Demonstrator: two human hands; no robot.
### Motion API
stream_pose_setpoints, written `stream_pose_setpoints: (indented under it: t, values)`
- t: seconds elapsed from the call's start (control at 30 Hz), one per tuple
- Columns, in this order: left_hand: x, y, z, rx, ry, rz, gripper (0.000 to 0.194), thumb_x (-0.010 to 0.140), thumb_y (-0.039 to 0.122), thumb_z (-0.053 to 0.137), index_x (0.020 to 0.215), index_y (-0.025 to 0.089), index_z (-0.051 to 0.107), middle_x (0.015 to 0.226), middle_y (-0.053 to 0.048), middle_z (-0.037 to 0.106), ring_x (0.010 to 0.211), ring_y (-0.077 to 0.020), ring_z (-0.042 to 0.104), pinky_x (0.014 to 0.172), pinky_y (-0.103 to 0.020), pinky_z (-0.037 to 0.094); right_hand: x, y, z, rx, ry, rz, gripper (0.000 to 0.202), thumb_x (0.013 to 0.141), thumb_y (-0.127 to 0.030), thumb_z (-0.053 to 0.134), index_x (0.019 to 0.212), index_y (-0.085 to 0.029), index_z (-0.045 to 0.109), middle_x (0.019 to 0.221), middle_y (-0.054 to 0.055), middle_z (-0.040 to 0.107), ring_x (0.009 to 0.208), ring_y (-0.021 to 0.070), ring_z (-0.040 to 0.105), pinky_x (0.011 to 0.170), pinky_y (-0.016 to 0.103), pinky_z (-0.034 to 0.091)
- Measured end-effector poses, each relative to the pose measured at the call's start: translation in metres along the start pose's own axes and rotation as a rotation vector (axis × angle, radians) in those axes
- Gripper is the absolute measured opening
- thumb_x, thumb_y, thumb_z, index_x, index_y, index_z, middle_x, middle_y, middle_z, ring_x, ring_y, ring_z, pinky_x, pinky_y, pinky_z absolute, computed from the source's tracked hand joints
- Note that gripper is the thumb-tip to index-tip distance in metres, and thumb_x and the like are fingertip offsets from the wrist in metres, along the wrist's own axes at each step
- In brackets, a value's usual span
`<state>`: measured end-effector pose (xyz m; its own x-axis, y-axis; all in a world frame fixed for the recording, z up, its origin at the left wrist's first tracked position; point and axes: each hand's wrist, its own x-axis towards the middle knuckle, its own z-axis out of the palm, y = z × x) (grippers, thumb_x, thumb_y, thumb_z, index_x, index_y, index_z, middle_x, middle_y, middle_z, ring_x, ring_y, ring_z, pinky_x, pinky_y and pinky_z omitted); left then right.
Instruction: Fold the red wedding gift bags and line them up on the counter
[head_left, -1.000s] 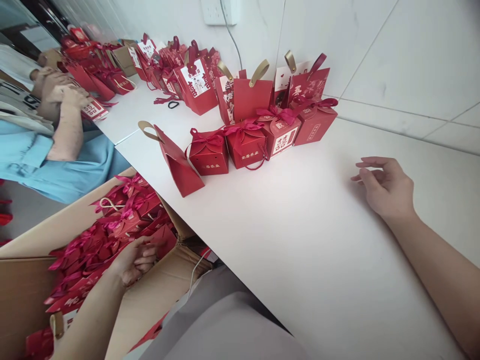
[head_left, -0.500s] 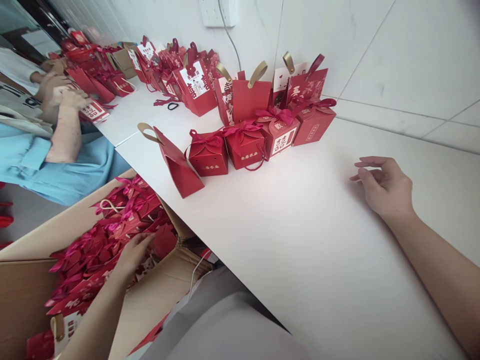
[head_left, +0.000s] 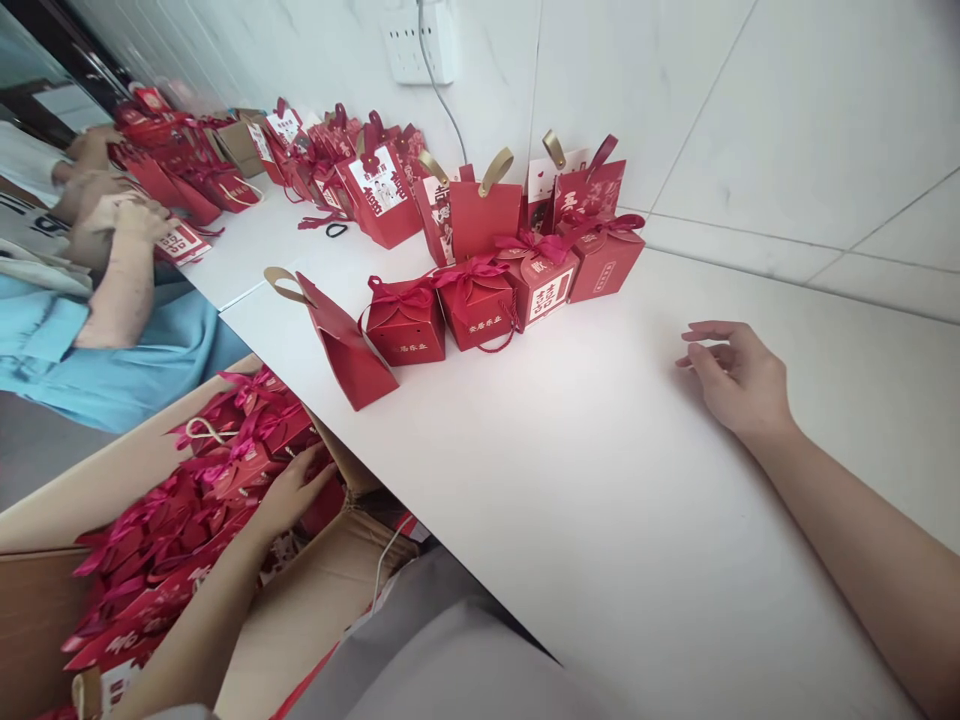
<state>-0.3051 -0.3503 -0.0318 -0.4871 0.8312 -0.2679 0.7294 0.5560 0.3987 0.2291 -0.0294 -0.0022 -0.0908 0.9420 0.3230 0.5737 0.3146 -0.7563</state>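
My left hand (head_left: 294, 490) reaches into a cardboard carton (head_left: 300, 625) at the lower left, its fingers on a red box (head_left: 324, 498) near the carton's right side. Red gift boxes with magenta ribbons (head_left: 161, 520) fill the carton around it. My right hand (head_left: 739, 380) rests on the white table (head_left: 555, 480), fingers loosely curled and apart, holding nothing. Left of it stands a row of red ribboned boxes (head_left: 480, 308), with a tilted-looking red pouch with a gold loop (head_left: 349, 350) at the row's left end.
More red gift bags (head_left: 382, 205) stand along the wall. At the far left, a co-worker in blue (head_left: 127, 340) holds a red box (head_left: 184, 243). A power socket (head_left: 420, 42) with a hanging cable is on the wall.
The view has shifted slightly. My left hand has moved a little forward and right, onto the red box in the carton. My right hand keeps its pose on the table.
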Motion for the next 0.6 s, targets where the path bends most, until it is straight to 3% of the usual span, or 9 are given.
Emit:
stream_pose_setpoints:
  t: [0.17,0.43,0.53,0.6]
  values:
    - [0.013,-0.014,0.002,-0.099,-0.161,-0.013,0.083,0.081,0.068,0.044,0.145,0.015,0.042,0.149,-0.011,0.047,0.14,-0.0308,0.041,0.119,-0.044,0.027,0.0,-0.001,0.002,-0.01,-0.006,-0.006,0.026,0.091,-0.035,0.054,0.116,-0.026,0.059,0.114,0.003,0.069,0.077,0.0147,0.071,0.069,0.028,0.051]
    - [0.01,-0.019,0.003,-0.091,-0.182,-0.009,0.081,0.076,0.067,0.05,0.138,0.014,0.05,0.147,-0.013,0.048,0.139,-0.0321,0.042,0.118,-0.045,0.029,0.003,0.0,0.005,0.031,-0.046,-0.039,0.025,0.092,-0.036,0.052,0.114,-0.027,0.058,0.113,0.004,0.068,0.078,0.0175,0.07,0.069,0.033,0.053]
    - [0.014,-0.009,-0.007,-0.055,-0.256,-0.03,0.077,0.071,0.067,0.054,0.127,0.015,0.061,0.142,-0.013,0.054,0.136,-0.0331,0.046,0.116,-0.045,0.032,0.004,0.001,0.007,0.025,-0.04,-0.059,0.023,0.092,-0.035,0.052,0.113,-0.027,0.058,0.113,0.003,0.068,0.078,0.0174,0.07,0.069,0.033,0.053]
    - [0.013,0.0,-0.026,-0.003,-0.281,-0.062,0.07,0.064,0.064,0.063,0.118,0.019,0.067,0.134,-0.009,0.061,0.128,-0.0328,0.055,0.111,-0.042,0.041,0.004,0.001,0.008,0.02,-0.043,-0.071,0.022,0.092,-0.035,0.052,0.112,-0.028,0.058,0.112,0.003,0.067,0.078,0.017,0.069,0.07,0.033,0.053]
